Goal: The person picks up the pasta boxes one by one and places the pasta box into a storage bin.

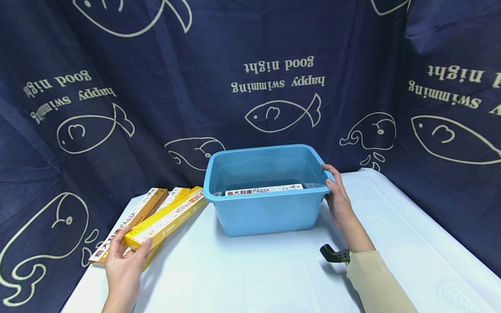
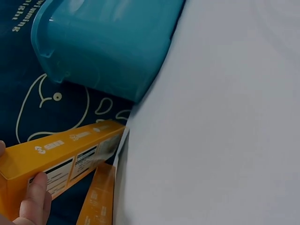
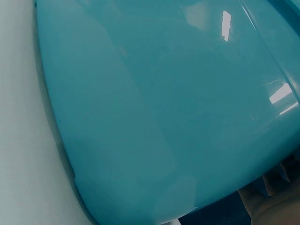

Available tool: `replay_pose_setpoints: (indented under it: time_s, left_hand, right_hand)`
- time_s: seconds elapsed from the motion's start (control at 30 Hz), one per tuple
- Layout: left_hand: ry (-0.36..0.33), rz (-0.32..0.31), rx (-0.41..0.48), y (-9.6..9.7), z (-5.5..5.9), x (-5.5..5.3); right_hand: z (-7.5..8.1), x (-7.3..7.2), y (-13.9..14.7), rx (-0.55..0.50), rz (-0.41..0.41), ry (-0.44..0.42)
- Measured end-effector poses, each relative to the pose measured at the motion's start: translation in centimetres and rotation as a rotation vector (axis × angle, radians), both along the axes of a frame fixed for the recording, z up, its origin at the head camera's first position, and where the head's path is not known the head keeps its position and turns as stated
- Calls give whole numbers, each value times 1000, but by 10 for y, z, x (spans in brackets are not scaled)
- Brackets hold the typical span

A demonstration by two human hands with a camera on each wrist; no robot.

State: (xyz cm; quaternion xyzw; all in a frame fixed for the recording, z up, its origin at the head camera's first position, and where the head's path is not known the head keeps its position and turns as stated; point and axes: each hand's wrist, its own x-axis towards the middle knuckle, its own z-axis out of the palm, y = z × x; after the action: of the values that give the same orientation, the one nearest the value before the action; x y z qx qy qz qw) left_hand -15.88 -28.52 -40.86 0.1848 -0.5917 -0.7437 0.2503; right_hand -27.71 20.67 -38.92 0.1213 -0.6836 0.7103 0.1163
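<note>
Head view: yellow pasta box (image 1: 169, 218), end-gripped by left hand (image 1: 125, 265) at eight o'clock, could be snagged on blue tub (image 1: 270, 216) gripped by right hand (image 1: 339, 198).

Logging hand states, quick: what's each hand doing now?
Left hand: holding a yellow pasta box.
Right hand: gripping the blue bin by its rim.

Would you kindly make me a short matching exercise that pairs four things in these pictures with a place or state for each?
Things
1. Left hand
2. Right hand
3. Blue plastic bin
4. Navy fish-print cloth

Places and states
A. Stands on the white surface with a white-labelled pasta box inside
B. Hangs behind the bin
C. Holds a yellow pasta box by its near end
D. Grips the bin's rim

Right pairs: 1-C, 2-D, 3-A, 4-B
</note>
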Motion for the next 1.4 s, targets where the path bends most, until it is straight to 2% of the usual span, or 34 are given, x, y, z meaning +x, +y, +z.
replay_pose_setpoints:
  time_s: [0.33,0.63,0.97,1.1,1.4]
  left_hand:
    - [112,21,53,0,5,0]
    - [107,35,61,-1,24,-6]
    - [238,25,115,4,44,-11]
    - [274,37,98,7,49,-12]
    - [330,54,133,11,60,-14]
  right_hand:
    - [0,-1,0,-10,5,11]
    - [0,0,-1,-40,-3,6]
    - [1,-1,-2,-42,-4,-2]
    - [1,-1,-2,-40,-9,-1]
    - [-1,0,-2,-20,-14,6]
